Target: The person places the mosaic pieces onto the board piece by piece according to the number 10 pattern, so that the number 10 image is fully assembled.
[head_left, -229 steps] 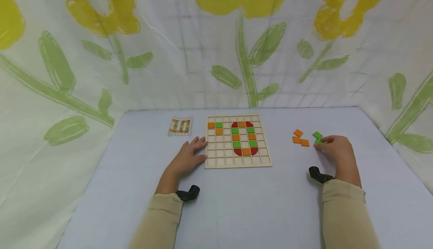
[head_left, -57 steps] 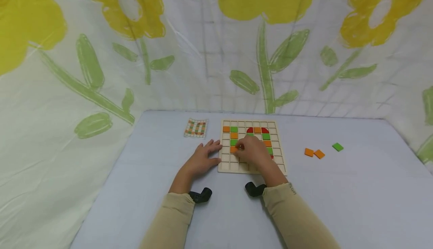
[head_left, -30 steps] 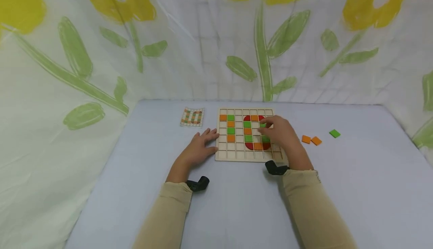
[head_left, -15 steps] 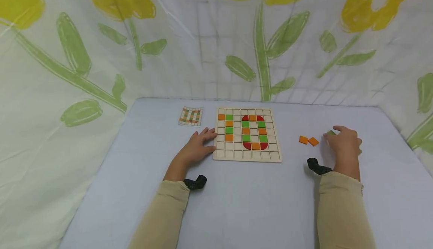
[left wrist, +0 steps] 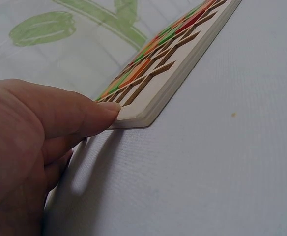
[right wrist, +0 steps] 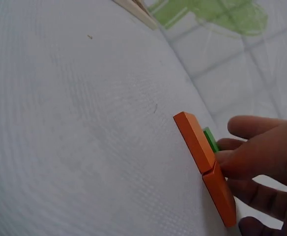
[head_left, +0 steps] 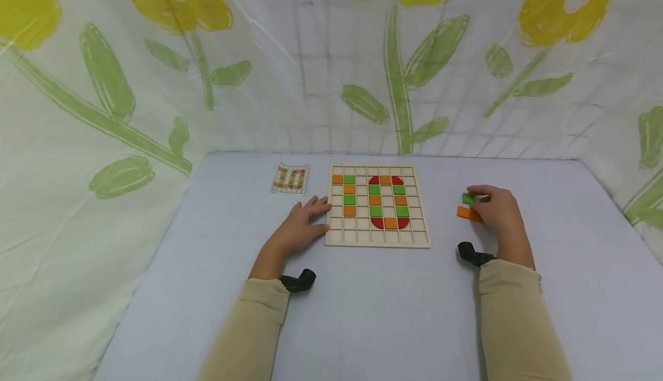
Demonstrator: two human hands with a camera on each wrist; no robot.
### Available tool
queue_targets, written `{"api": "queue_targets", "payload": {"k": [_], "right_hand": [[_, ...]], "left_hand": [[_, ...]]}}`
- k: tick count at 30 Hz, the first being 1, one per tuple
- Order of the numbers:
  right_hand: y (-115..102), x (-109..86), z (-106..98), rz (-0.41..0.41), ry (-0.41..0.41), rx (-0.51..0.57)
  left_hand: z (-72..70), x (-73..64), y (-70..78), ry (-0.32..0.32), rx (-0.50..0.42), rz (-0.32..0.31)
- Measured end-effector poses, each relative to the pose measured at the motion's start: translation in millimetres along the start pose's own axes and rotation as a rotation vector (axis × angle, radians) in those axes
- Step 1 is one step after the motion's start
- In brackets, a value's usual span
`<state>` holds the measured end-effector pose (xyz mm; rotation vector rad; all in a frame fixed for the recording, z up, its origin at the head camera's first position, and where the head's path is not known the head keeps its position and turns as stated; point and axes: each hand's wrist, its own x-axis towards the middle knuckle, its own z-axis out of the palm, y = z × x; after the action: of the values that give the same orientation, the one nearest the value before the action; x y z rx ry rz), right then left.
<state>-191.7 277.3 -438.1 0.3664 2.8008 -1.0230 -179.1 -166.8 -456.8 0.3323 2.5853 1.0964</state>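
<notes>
My left hand (head_left: 298,228) lies beside the square wooden grid board (head_left: 342,236), its fingers loosely spread along the left edge. In the left wrist view the thumb (left wrist: 92,115) touches the board near a corner. On the board, orange and green tiles make a short column at left, and with red corner pieces they form an oval at right. Over on the right, my right hand (head_left: 498,211) pinches a green tile (head_left: 468,198) with its fingers, right behind two orange tiles (head_left: 465,212) on the table. In the right wrist view the fingers partly hide that green tile (right wrist: 211,139).
A small pattern card (head_left: 290,178) with a similar coloured grid lies left of the board, behind my left hand. The white tabletop (head_left: 383,312) reaches back to a hanging cloth (head_left: 290,82) painted with yellow flowers.
Several tiles have been added to the left column on the board. My right hand has left the board, reached the green tile and brought it left beside the orange ones. The left hand stays.
</notes>
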Motion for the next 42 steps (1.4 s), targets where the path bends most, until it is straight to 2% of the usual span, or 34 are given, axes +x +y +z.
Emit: {"api": "queue_targets", "payload": {"k": [9,16,20,23,25,28,32,37,42], "right_hand": [[3.4,5.5,2.1,-0.030,-0.023,-0.092],[2.5,5.1,5.9,-0.044,0.006,-0.088],[-5.8,3.2,8.3,-0.055,0.011,-0.092],[-22.1,0.1,11.8,-0.081,0.002,-0.066],[-36.9,-2.9,16.4,-0.131,-0.003,-0.055],[-64.3,-11.0,28.2,-0.243,-0.034,-0.053],[-105.4,-28.6,56.1,-0.398,-0.084,-0.058],[-147.7,-52.6,96.7,-0.529,-0.115,-0.135],[-165.7,-64.6,123.1,-0.577,-0.116,-0.252]], "left_hand": [[-0.5,-0.1,1.1,-0.005,0.006,-0.005],[-0.7,-1.3,1.6,-0.004,-0.015,-0.010],[0.2,-1.2,1.1,-0.002,-0.018,-0.014],[0.6,-1.3,1.0,-0.001,-0.023,-0.022],[0.6,-1.4,1.2,0.001,-0.028,-0.023],[0.4,-1.3,0.6,-0.003,-0.029,-0.019],[-0.8,-0.8,-0.8,-0.007,-0.019,0.013],[-2.0,-0.4,-2.2,-0.001,-0.022,0.037],[-1.5,-1.6,-1.9,-0.007,-0.034,0.013]]}}
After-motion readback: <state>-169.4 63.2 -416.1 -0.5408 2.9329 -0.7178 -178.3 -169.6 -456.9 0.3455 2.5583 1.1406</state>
